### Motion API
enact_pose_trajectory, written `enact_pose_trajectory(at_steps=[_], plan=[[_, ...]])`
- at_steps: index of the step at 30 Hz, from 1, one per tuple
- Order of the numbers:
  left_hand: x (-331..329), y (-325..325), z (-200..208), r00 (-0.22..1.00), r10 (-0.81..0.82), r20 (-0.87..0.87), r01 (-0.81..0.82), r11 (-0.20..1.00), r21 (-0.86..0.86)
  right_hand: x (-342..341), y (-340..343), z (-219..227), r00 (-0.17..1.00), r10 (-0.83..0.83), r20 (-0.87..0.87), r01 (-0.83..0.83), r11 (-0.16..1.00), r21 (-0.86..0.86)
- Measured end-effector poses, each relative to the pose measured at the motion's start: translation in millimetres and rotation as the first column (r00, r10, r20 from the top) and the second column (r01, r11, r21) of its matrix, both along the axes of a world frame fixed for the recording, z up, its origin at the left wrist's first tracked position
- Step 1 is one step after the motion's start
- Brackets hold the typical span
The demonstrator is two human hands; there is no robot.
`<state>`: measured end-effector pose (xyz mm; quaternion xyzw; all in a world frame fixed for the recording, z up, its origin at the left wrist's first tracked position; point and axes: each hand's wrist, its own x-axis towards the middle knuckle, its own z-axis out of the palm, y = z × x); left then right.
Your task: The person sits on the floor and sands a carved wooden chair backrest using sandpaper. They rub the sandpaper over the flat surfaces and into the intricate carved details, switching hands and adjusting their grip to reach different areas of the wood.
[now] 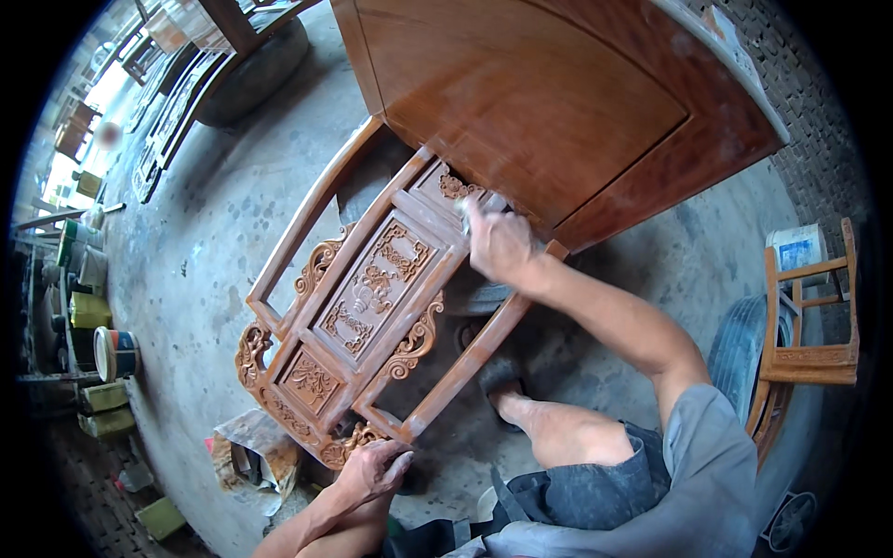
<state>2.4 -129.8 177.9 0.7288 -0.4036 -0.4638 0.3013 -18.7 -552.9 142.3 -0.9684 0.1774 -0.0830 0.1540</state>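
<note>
The carved frame (372,307) leans tilted over the concrete floor (205,251), its upper end against the wooden cabinet (549,102). Your left hand (370,468) grips the frame's bottom corner, while your right hand (499,244) presses a small pale pad (468,212) onto its upper rail, fingers clenched around it. Paint cans (110,352) stand well apart at your left, a tyre (744,349) at your right.

Floor: grey concrete (214,232), mottled, dusty. Large wooden cabinet (549,102) at top centre. Brick wall (800,84) at right. Small wooden chair frame (809,325) beside a tyre (739,344). Paint tins (102,353) along left edge; daylight enters upper left.
</note>
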Motion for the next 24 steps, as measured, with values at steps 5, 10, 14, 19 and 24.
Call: enact_pose_trajectory(at_steps=[5,10,14,19,24], plan=[[2,7,0,0.999,0.012,0.038,-0.011,1.0,-0.012,-8,-14,16,0.972,0.2,0.122,-0.191,0.978,-0.087],[4,5,-2,0.998,0.022,0.05,-0.021,1.0,-0.015,-28,-32,-6,0.895,0.216,0.39,-0.198,0.976,-0.086],[3,-6,2,0.999,-0.004,0.053,0.007,0.998,-0.061,12,-28,-12,0.902,0.31,0.301,-0.244,0.941,-0.237],[5,4,4,0.994,0.065,0.089,-0.06,0.996,-0.061,-2,-26,-12,0.942,0.208,0.262,-0.156,0.966,-0.206],[0,3,1,0.999,0.011,0.03,-0.008,0.995,-0.095,-4,-19,-10,0.973,0.138,0.183,-0.106,0.979,-0.173]])
